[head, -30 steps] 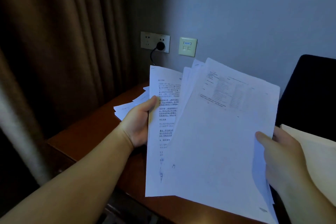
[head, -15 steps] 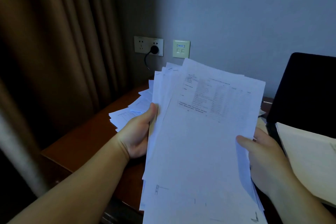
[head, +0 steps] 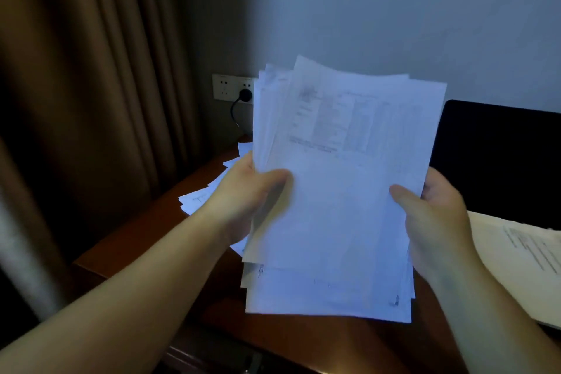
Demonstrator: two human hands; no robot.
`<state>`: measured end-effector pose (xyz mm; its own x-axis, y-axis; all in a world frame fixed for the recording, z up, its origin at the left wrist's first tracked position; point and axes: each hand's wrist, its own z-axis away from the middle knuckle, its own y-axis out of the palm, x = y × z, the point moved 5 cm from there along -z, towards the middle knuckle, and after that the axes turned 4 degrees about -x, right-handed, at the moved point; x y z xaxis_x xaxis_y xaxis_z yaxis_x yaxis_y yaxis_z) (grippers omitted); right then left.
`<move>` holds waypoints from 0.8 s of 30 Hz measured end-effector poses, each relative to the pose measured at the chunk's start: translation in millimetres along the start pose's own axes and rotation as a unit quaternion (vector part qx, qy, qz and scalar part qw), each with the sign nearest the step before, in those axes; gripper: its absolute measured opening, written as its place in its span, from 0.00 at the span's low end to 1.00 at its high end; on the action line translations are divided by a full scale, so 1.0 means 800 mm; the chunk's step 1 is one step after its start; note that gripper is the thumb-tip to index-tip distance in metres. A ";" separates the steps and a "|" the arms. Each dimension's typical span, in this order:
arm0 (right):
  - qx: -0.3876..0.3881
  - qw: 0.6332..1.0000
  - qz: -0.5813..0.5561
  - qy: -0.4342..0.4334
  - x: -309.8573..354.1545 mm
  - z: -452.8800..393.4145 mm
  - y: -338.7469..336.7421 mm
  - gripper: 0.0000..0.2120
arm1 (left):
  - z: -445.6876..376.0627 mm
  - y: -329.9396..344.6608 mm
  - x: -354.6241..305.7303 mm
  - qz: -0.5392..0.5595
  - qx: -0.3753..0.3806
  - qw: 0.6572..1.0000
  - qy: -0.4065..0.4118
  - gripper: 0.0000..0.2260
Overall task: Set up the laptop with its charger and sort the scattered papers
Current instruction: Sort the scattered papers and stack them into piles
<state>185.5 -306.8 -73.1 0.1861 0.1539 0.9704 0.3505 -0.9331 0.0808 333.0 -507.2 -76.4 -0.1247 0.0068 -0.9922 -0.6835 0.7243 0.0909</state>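
Note:
I hold a stack of white printed papers [head: 337, 197] upright above the desk, nearly squared into one pile. My left hand [head: 243, 197] grips its left edge, thumb on the front sheet. My right hand [head: 434, 222] grips the right edge, thumb on the front. More loose papers [head: 206, 194] lie on the desk behind my left hand. The laptop's dark open screen [head: 498, 161] stands at the right. A black charger plug [head: 245, 95] sits in the wall socket, its cable running down behind the papers.
The brown wooden desk [head: 142, 231] meets the wall, with a brown curtain [head: 91, 100] close on the left. A cream folder with a printed sheet [head: 522, 258] lies at the right, in front of the laptop. The desk's front edge runs below my arms.
The fanned sheets have been drawn together into one stack. My hands moved closer to each other and raised the papers, which now cover the second wall plate.

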 end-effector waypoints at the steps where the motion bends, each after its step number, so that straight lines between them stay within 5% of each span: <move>1: -0.003 1.000 -0.005 -0.016 0.014 0.000 0.000 0.18 | 0.002 0.002 -0.014 -0.001 -0.002 1.000 0.019 0.15; 10: 0.027 0.995 -0.080 -0.049 0.049 0.027 -0.017 0.17 | 0.038 0.002 -0.043 -0.024 -0.096 0.978 0.184 0.22; 20: 0.095 0.995 -0.014 -0.005 0.014 0.033 -0.021 0.15 | 0.058 0.008 0.019 -0.091 -0.165 0.966 0.178 0.14; 24: 0.054 0.998 0.024 -0.004 0.026 0.027 -0.022 0.11 | 0.056 0.018 0.007 -0.104 -0.172 0.962 0.187 0.12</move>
<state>203.4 -280.0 -59.0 0.2114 0.1130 0.9709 0.4377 -0.8991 0.0093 354.7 -466.0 -84.6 -0.1650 -0.4085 -0.8977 -0.9113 0.4113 -0.0196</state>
